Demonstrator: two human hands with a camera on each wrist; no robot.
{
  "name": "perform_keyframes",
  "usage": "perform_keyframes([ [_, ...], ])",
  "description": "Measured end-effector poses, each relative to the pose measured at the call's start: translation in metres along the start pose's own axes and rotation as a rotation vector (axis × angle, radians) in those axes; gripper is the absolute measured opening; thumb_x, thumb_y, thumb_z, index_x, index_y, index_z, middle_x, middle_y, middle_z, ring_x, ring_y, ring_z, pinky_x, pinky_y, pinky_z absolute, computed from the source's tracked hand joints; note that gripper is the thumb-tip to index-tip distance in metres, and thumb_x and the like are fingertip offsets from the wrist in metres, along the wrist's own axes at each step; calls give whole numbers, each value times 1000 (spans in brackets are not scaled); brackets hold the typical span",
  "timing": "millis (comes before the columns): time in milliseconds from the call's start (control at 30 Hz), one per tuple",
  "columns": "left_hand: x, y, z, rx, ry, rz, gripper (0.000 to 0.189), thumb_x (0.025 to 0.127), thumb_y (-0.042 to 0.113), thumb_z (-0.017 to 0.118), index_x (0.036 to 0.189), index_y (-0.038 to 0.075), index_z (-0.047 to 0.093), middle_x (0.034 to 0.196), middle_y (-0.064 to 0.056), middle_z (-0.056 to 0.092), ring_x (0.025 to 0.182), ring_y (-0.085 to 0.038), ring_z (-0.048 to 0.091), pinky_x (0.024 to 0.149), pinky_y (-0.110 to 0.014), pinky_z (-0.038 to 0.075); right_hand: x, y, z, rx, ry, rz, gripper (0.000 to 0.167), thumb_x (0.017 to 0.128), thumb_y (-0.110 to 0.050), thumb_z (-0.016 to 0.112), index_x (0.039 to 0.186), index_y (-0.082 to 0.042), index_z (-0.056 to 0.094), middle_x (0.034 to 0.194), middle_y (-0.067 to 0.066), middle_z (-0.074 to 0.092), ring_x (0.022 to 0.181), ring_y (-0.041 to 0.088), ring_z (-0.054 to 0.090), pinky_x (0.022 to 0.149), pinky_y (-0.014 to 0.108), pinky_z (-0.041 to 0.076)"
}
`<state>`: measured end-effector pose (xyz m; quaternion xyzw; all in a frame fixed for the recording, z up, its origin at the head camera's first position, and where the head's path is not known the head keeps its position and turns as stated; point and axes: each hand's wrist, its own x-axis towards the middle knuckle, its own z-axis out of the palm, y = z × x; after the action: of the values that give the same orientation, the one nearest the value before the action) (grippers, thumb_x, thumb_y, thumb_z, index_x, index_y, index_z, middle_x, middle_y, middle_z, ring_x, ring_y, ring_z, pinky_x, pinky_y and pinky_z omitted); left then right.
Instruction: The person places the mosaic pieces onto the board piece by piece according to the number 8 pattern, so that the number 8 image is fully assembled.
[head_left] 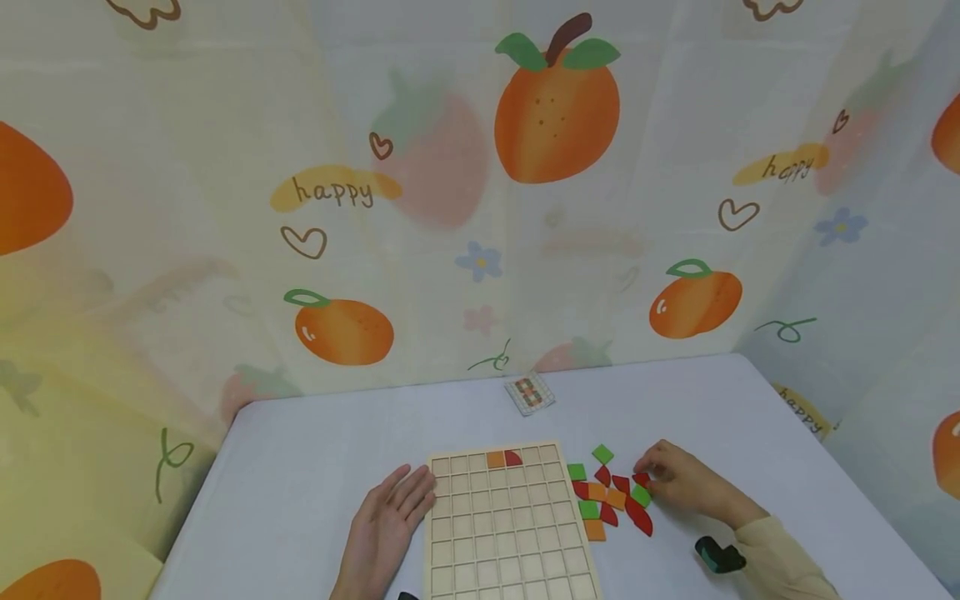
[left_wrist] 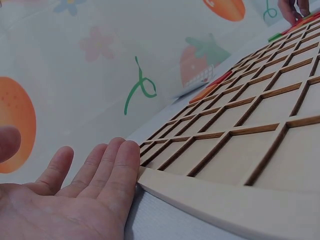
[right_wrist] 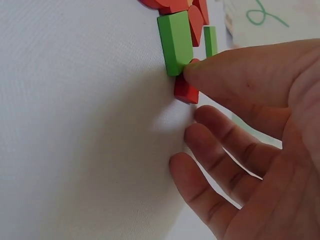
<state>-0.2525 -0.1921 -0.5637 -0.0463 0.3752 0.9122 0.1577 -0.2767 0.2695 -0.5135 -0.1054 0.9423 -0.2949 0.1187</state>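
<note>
Pale cloth (head_left: 435,275) printed with orange fruits (head_left: 557,125), faded strawberries (head_left: 450,167) and the word "happy" hangs behind and beside a white-covered desk (head_left: 322,450). On the desk lies a light wooden board (head_left: 517,517) divided by raised strips into square compartments. Its far row holds an orange square tile (head_left: 496,460) and a red quarter-round tile (head_left: 513,457) in neighbouring compartments. At the board's left edge rests the person's left hand (head_left: 386,517), palm turned up, its fingers extended and holding nothing; in the left wrist view the fingertips appear to meet the wooden rim. Right of the board spreads a loose cluster of flat green, orange and red pieces (head_left: 597,492), some square and some curved, the nearest ones lying against or just beside the frame. Over the outer side of that cluster is the right hand (head_left: 693,483), in a cream sleeve (head_left: 787,558). Its thumb reaches a small red piece (right_wrist: 186,91) lying on the cloth cover, just beside a bright green block (right_wrist: 176,42); three fingers are bent and spread, while the index fingertip is hidden, so one cannot tell whether the red piece is pinched. Beyond the board, near the back of the desk, lies a small card (head_left: 529,393) with a gridded pattern in red, green and orange.
</note>
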Motion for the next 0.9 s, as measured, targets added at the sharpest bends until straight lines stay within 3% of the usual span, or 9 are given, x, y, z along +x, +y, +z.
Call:
perform_keyframes([
  [400,0,0,0,3,-5,2,61,113,40,22,161,6,7,168,-22,13,153,-29,31,125,-37,36,-1,-5,-1,19,3,60,17,87,-1,73,98,-11,66,97,0,64,93,19,56,86,40,61],
  [533,-1,0,0,11,-11,-1,62,113,40,22,162,5,6,169,-23,12,153,-28,31,126,-37,35,-2,-1,-5,32,19,39,14,92,-4,69,104,-10,67,95,-1,66,88,17,55,76,26,56],
  [667,-1,-1,0,1,-5,-7,61,113,40,23,162,6,7,169,-21,13,152,-27,33,125,-37,36,-1,-1,-12,71,70,-20,20,95,-6,66,115,-6,69,106,5,70,91,15,57,73,16,55],
  [900,0,0,-1,3,-11,-1,61,113,39,22,162,6,7,169,-22,12,153,-28,30,125,-36,36,5,-12,-25,155,127,-78,23,98,-16,66,116,-1,68,100,4,73,88,9,60,71,17,57],
])
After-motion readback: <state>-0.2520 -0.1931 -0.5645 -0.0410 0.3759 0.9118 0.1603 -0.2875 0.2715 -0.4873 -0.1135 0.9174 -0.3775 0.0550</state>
